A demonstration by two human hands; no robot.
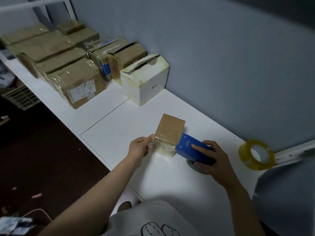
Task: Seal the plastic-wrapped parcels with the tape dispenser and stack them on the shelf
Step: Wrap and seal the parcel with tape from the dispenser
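A white worktop was seen carrying a small brown parcel at its centre, a white box further back, taped cardboard boxes far left, and a yellowish tape roll at right.

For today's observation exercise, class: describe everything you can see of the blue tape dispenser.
The tape dispenser is a blue, boxy, plastic-looking tool with small white lettering and a few pale rivets on its side. It lies tilted on the white table, its front end pressed against the small brown parcel. The right hand wraps over its rear; a grey roll shows beneath it.
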